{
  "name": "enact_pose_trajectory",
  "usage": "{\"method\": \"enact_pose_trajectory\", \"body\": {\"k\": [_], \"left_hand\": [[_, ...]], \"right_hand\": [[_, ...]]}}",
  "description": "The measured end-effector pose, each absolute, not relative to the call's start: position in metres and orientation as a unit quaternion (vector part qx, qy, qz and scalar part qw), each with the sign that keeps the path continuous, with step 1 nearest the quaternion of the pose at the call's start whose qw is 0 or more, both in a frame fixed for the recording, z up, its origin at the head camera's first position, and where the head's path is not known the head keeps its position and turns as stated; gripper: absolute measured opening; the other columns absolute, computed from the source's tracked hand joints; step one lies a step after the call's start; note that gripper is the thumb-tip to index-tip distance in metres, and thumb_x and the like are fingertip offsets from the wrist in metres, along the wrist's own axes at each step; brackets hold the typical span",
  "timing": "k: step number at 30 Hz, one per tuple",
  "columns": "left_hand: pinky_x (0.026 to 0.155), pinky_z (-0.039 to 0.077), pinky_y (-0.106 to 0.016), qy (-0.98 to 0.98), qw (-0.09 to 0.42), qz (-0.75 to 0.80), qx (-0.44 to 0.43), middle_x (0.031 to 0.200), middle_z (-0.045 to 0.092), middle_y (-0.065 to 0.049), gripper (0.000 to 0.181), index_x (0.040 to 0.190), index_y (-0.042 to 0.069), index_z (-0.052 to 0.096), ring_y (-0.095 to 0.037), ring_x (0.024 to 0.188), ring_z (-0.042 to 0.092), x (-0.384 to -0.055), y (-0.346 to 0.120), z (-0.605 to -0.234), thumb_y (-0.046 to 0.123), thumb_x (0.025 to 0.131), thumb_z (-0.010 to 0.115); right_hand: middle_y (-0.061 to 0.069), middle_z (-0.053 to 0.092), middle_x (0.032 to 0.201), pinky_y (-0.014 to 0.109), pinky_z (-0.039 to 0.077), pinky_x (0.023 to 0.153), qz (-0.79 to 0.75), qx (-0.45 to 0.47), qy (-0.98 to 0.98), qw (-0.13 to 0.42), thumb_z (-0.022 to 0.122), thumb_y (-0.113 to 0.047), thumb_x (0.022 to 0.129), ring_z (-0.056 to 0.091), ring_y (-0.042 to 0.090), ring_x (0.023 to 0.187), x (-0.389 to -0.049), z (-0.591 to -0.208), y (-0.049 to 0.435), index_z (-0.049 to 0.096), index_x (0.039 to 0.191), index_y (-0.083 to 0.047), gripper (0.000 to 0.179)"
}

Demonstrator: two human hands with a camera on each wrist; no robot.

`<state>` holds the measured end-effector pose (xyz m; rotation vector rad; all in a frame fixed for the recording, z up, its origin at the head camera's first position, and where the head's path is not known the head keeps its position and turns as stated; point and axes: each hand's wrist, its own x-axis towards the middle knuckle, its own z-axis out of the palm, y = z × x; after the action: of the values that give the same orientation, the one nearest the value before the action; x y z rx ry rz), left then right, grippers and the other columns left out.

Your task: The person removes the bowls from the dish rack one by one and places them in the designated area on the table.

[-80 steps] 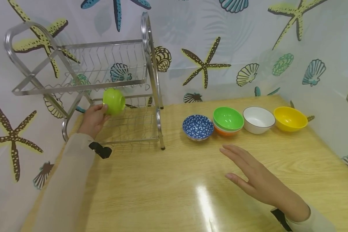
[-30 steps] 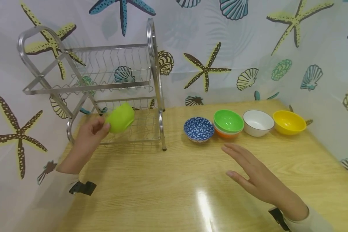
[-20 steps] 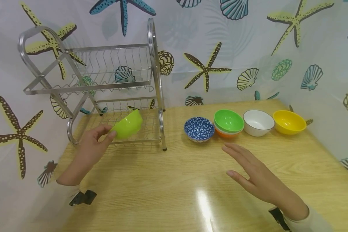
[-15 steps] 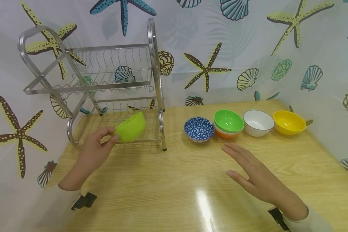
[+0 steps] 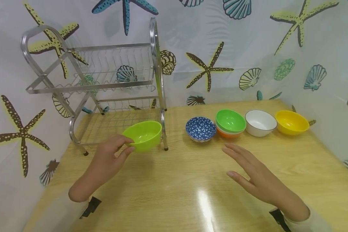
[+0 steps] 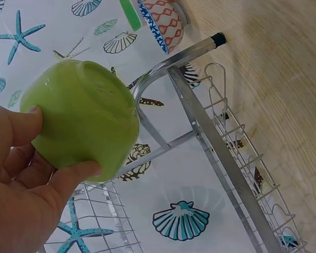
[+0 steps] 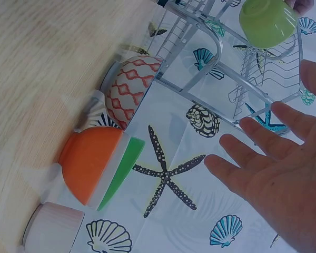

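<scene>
A lime-green bowl point(image 5: 144, 135) hangs in front of the dish rack's lower tier, mouth up and slightly tipped. My left hand point(image 5: 111, 158) pinches its near left rim between thumb and fingers. The left wrist view shows the bowl's underside point(image 6: 79, 116) and foot ring. My right hand point(image 5: 258, 177) hovers over the table with straight, spread fingers and holds nothing. Beyond it stand a blue-patterned bowl point(image 5: 201, 129) and a stack with a green bowl point(image 5: 230, 121) on top and an orange bowl point(image 7: 92, 161) at the bottom.
The two-tier metal dish rack point(image 5: 89, 87) stands at the left against a patterned curtain. A white bowl point(image 5: 260, 122) and a yellow bowl point(image 5: 292, 122) continue the row at the back right of the wooden table point(image 5: 174, 193).
My left hand has brought the lime-green bowl out of the rack's lower tier, toward me and rightward. The bowl has turned from mouth-sideways to mouth-up. My right hand stays nearly still.
</scene>
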<state>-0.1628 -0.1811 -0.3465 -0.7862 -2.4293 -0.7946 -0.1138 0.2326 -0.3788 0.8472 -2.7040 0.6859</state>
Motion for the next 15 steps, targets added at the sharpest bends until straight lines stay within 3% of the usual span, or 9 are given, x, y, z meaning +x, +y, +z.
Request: {"method": "enact_pose_trajectory", "body": {"k": [6, 8, 13, 15], "left_hand": [[0.078, 0.054, -0.037, -0.855, 0.261, -0.266, -0.361, 0.092, 0.066, -0.002, 0.023, 0.093, 0.005, 0.065, -0.02, 0.094, 0.06, -0.16, -0.17, -0.347, 0.001, 0.074, 0.078], [0.079, 0.054, -0.036, -0.841, 0.269, -0.258, -0.392, 0.093, 0.066, -0.002, 0.017, 0.094, 0.004, 0.064, -0.02, 0.095, 0.059, -0.16, -0.166, -0.348, 0.01, 0.081, 0.074], [0.08, 0.054, -0.034, -0.812, 0.274, -0.248, -0.452, 0.095, 0.064, -0.003, 0.027, 0.094, 0.004, 0.063, -0.021, 0.095, 0.057, -0.16, -0.153, -0.349, 0.027, 0.095, 0.05], [0.082, 0.054, -0.033, -0.805, 0.273, -0.244, -0.467, 0.096, 0.064, -0.003, 0.018, 0.095, 0.004, 0.063, -0.022, 0.096, 0.057, -0.16, -0.148, -0.349, 0.022, 0.093, 0.057]], "right_hand": [[0.005, 0.032, 0.153, 0.021, 0.025, 0.114, 0.231, 0.293, -0.92, 0.123, 0.066, -0.015, 0.091, 0.035, 0.025, 0.136, -0.113, -0.38, 0.233, 0.031, 0.151, -0.02, 0.07], [0.004, 0.032, 0.154, 0.015, 0.02, 0.112, 0.234, 0.294, -0.919, 0.121, 0.066, -0.015, 0.091, 0.035, 0.025, 0.137, -0.113, -0.38, 0.233, 0.031, 0.15, -0.02, 0.07], [0.004, 0.032, 0.154, 0.028, 0.032, 0.112, 0.231, 0.293, -0.92, 0.116, 0.066, -0.016, 0.091, 0.035, 0.025, 0.136, -0.114, -0.382, 0.23, 0.03, 0.151, -0.021, 0.069], [0.004, 0.032, 0.153, 0.035, 0.036, 0.111, 0.229, 0.292, -0.921, 0.116, 0.066, -0.016, 0.091, 0.036, 0.025, 0.136, -0.115, -0.382, 0.229, 0.03, 0.151, -0.022, 0.07]]}}
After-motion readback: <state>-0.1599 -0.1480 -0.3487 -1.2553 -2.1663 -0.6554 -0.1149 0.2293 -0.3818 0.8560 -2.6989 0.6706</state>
